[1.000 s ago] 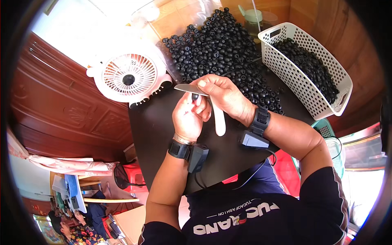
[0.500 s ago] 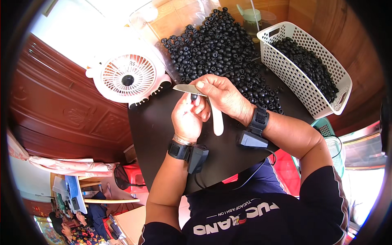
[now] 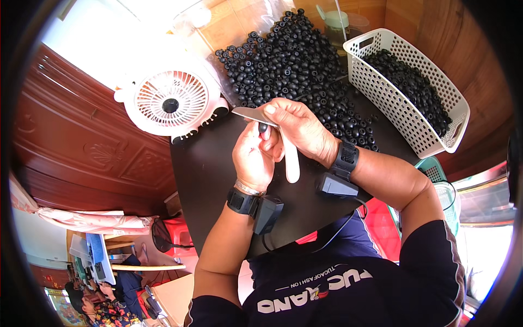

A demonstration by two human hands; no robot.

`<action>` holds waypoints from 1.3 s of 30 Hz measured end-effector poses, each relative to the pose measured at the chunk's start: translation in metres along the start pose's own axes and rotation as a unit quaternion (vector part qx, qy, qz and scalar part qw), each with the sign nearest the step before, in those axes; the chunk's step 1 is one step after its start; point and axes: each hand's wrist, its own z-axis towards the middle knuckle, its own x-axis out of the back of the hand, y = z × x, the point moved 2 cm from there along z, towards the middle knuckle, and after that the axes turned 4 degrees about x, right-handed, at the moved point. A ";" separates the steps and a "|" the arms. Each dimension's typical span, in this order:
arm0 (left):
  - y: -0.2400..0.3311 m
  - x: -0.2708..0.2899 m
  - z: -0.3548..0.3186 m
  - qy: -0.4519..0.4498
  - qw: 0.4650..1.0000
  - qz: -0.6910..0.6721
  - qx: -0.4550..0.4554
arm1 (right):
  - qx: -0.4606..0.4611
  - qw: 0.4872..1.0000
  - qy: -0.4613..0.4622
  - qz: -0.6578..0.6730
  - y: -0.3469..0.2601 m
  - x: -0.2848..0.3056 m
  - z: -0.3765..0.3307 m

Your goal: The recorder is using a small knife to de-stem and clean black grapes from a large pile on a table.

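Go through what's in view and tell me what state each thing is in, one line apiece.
Left hand: closed on a small black piece.
Right hand: closed on a knife.
Knife: blade bared, close to the small black piece.
Black pile: loose, spread across the table's far part.
White basket: upright, partly filled with black pieces.
Fan: grille facing up; running or not, cannot tell.

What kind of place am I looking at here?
Probably a room in a home used for handwork, rather than a factory: there is a carved reddish-brown wooden panel, a small pink-and-white fan on the dark table, and a heap of small black pieces beside a perforated basket.
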 end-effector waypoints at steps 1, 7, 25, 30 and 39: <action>0.000 0.000 0.000 -0.001 1.000 0.000 0.000 | 0.001 1.000 0.000 -0.001 -0.001 0.001 0.000; -0.001 0.002 0.000 -0.010 1.000 0.013 -0.011 | 0.010 1.000 -0.005 -0.015 0.003 0.004 0.002; -0.003 0.003 -0.002 0.038 0.999 0.015 0.003 | 0.010 0.998 -0.001 -0.061 -0.001 -0.002 -0.001; -0.006 0.005 -0.004 0.101 0.994 0.031 -0.004 | 0.045 0.992 -0.008 -0.114 0.005 -0.004 0.001; -0.005 0.000 -0.002 0.023 1.000 0.002 -0.006 | 0.038 0.998 -0.015 -0.043 0.002 0.001 0.000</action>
